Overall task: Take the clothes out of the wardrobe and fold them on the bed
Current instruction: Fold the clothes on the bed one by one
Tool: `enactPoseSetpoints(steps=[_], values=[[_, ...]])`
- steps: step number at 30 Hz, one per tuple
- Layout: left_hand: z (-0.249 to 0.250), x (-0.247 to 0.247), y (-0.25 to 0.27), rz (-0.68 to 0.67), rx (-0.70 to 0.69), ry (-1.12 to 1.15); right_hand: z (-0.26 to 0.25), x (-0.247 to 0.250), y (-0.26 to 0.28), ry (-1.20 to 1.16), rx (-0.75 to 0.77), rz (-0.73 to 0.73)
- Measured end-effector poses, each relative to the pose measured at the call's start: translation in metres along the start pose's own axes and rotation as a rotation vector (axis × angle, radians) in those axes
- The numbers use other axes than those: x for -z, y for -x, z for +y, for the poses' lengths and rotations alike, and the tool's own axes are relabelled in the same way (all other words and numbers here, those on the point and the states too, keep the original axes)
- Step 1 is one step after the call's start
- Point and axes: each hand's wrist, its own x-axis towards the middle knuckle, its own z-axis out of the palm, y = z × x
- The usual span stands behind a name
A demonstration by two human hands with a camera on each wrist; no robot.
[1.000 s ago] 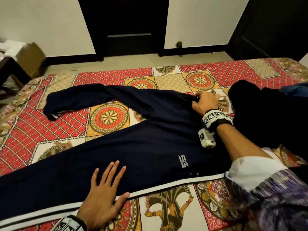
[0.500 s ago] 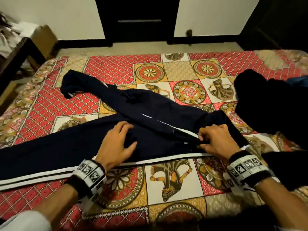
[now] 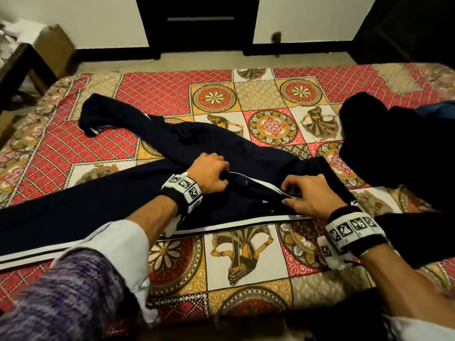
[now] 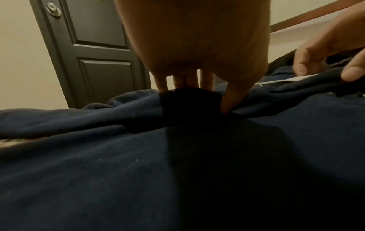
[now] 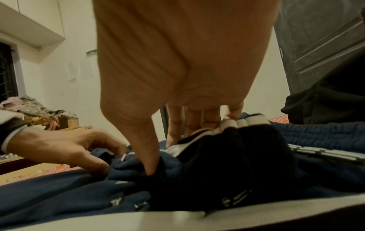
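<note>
Navy track pants (image 3: 98, 207) with white side stripes lie across the patterned bed (image 3: 246, 262), one leg laid over the other. My left hand (image 3: 211, 175) grips a fold of the upper leg (image 4: 189, 101) at the middle, thumb and fingers pinching the cloth. My right hand (image 3: 305, 195) pinches the striped edge of the same leg (image 5: 197, 140) just to the right. A pile of dark clothes (image 3: 398, 153) sits on the bed at the right.
A dark door (image 3: 199, 23) stands beyond the bed's far side, with bare floor (image 3: 221, 62) between. A cardboard box (image 3: 54, 45) and a dark table (image 3: 14, 70) stand at the far left. A dark wardrobe (image 3: 413, 25) is at the far right.
My right hand carried the far leg toward me over the near leg. My left hand left the near edge, moved to the middle and took hold of the fold.
</note>
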Motion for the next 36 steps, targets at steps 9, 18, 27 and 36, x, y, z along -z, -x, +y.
enactPoseSetpoints(steps=[9, 18, 27, 36], values=[[-0.077, 0.027, 0.025, -0.138, 0.145, -0.169, 0.011, 0.018, 0.008, -0.131, -0.081, -0.036], [-0.136, 0.028, 0.044, -0.109, 0.286, 0.014, 0.007, 0.024, 0.016, -0.049, -0.135, 0.107], [-0.164, 0.025, 0.034, -0.090, 0.278, -0.080, 0.002, 0.015, 0.013, 0.227, -0.145, -0.103], [-0.191, 0.046, 0.019, -0.081, 0.366, -0.309, 0.013, 0.002, 0.000, 0.111, -0.280, 0.031]])
